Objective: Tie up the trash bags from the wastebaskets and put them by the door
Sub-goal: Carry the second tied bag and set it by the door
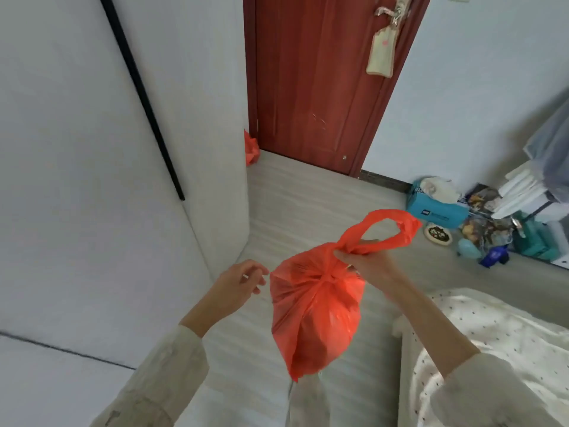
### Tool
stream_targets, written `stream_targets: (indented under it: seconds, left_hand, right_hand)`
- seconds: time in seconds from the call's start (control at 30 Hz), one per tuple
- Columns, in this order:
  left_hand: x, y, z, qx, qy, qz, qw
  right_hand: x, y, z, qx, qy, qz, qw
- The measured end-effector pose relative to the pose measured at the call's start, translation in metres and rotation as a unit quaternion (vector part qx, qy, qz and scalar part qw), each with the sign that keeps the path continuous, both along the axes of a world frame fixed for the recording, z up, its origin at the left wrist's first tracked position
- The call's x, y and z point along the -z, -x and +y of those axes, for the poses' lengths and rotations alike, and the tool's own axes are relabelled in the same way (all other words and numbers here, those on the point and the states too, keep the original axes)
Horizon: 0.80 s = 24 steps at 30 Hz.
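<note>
A full red trash bag [314,315] hangs in front of me, bunched at its neck with a knot. My right hand [366,265] grips the bag's handle loop, which arcs up to the right. Just left of the bag, my left hand [243,280] hovers with loosely curled fingers and holds nothing that I can make out. Another red trash bag [251,147] sits on the floor at the left foot of the dark red door [317,78], half hidden by the wall corner.
A white wall corner [215,149] juts out on the left. Boxes, packets and a blue carton [437,208] clutter the floor along the right wall. A bed with dotted bedding [492,343] fills the lower right. Light wood floor leads to the door.
</note>
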<state>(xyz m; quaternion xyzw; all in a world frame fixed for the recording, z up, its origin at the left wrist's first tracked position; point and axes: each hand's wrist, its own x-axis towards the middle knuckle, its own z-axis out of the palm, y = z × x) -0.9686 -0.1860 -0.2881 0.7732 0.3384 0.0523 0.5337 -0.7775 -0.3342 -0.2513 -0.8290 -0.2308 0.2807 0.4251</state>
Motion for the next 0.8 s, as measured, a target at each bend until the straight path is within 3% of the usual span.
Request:
stream_targets:
  seconds: [0.17, 0.43, 0.6, 0.8]
  left_hand:
    - [0.005, -0.133, 0.058, -0.046, 0.037, 0.004, 0.998]
    - [0.013, -0.287, 0.16, -0.101, 0.055, 0.011, 0.993]
    - [0.039, -0.387, 0.255, -0.119, 0.059, 0.018, 0.991]
    - [0.042, -0.507, 0.374, -0.158, 0.077, -0.002, 0.984]
  right_hand:
    - [-0.001, -0.125, 0.066, -0.056, 0.042, 0.0, 0.998]
    - [0.005, -0.304, 0.194, -0.054, 0.063, 0.015, 0.996]
    - [0.025, -0.411, 0.294, -0.053, 0.09, 0.012, 0.994]
    - [0.033, -0.514, 0.42, -0.12, 0.107, 0.003, 0.987]
